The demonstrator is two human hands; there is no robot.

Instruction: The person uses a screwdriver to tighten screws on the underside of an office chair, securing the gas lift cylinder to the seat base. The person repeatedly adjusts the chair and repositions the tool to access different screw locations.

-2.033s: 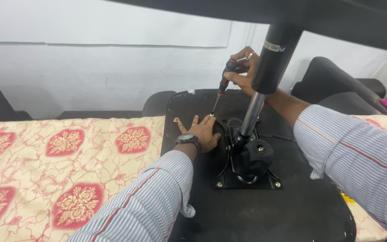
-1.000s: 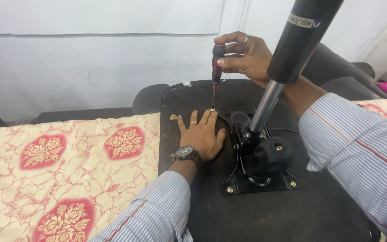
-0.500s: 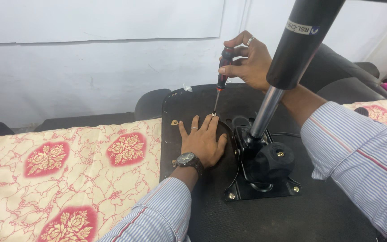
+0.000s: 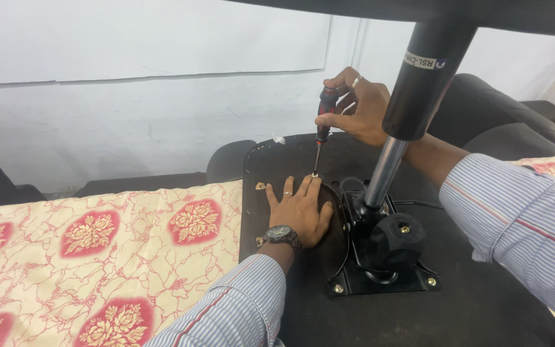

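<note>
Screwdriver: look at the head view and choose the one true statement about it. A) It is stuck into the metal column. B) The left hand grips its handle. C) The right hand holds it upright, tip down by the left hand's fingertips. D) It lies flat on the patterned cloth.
C: the right hand grips the screwdriver upright, its tip meeting the black board beside the flat left hand.
</note>
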